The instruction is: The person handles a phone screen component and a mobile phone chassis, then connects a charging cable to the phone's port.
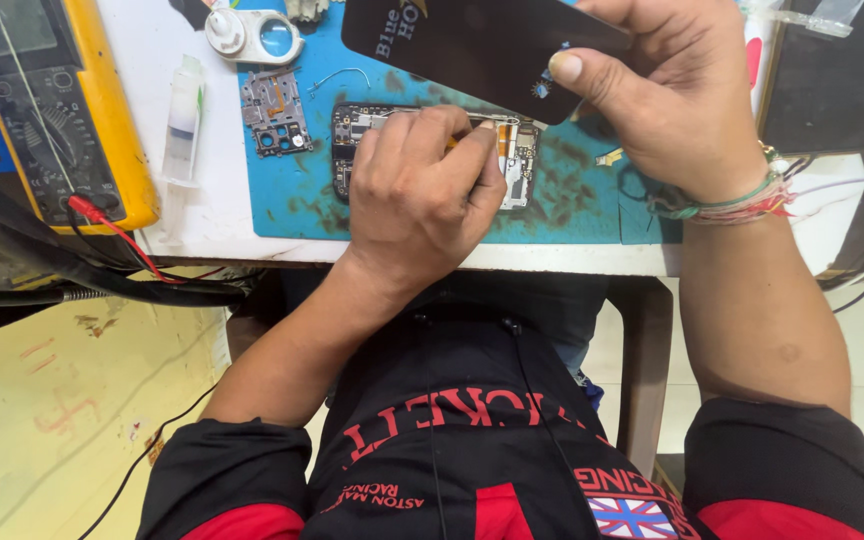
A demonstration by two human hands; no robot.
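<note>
my left hand (422, 195) pinching a small tool over the opened phone (432, 150) on the blue mat (572, 205) | right hand (677, 90) gripping the black back cover (472, 45) just above | yellow multimeter (52, 110) far left

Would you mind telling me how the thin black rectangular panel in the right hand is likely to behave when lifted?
The thin black rectangular panel probably feels light and fairly stiff: the right hand holds one end and it stays flat. Its glossy face may be slippery.
</note>
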